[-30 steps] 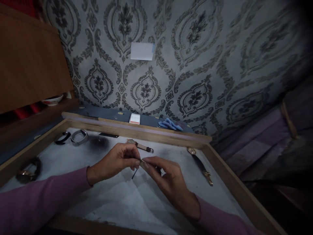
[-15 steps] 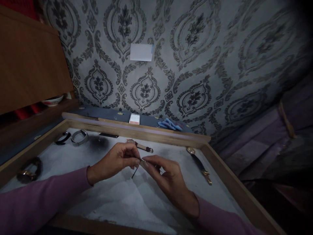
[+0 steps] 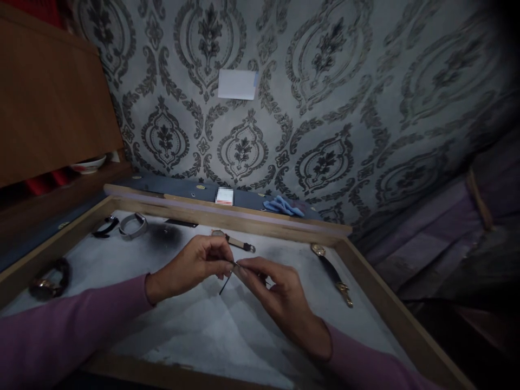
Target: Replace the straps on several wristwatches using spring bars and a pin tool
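Over the middle of a wooden-framed tray (image 3: 260,212) with a pale floor, my two hands meet fingertip to fingertip. Thumb and fingers of my left hand (image 3: 203,265) pinch a small item too tiny to make out. My right hand (image 3: 284,292) is also pinched, at the same spot. A thin dark strip (image 3: 226,284) slants down from between the fingertips; which hand holds it is unclear. Just behind the hands lies a watch with a brown strap (image 3: 240,244). To the right rests a gold watch with a dark strap (image 3: 330,269).
At the tray's left are a dark watch (image 3: 51,281), a black-strapped watch (image 3: 106,227) and a grey band (image 3: 133,226). Behind the tray lie a blue cloth (image 3: 283,206) and a small white box (image 3: 225,196). A wooden cabinet (image 3: 57,97) stands left.
The view has shifted very slightly. Both hands keep their pinch at the same place, with the thin strip still hanging below.
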A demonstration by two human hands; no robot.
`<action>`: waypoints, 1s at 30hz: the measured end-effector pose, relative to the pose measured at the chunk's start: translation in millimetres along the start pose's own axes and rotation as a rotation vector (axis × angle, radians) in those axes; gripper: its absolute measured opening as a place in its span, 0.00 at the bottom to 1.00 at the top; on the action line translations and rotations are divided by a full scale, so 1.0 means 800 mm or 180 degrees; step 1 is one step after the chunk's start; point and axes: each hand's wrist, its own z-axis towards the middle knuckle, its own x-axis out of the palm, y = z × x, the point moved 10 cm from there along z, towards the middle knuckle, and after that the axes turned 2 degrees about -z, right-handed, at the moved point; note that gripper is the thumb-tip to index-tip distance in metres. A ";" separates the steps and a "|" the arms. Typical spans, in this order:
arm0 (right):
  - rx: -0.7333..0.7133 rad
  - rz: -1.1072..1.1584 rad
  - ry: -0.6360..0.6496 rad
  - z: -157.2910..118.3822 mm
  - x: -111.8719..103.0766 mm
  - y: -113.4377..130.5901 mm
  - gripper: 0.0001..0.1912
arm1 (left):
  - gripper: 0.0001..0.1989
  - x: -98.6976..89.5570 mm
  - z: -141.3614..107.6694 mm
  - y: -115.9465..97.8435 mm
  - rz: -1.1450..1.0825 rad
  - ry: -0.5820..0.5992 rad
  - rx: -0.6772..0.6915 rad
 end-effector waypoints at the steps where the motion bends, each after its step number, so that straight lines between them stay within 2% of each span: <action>1: -0.0010 -0.0014 -0.0002 0.000 0.000 0.000 0.08 | 0.03 0.000 0.000 0.000 -0.0009 0.0010 -0.0002; 22: 0.0133 -0.0021 0.0058 0.001 0.003 -0.002 0.09 | 0.04 -0.002 0.001 -0.001 -0.0058 -0.0047 0.0010; 30: 0.0052 -0.0013 0.0071 0.001 0.004 0.000 0.09 | 0.05 -0.002 0.002 0.002 -0.0071 -0.0009 0.0000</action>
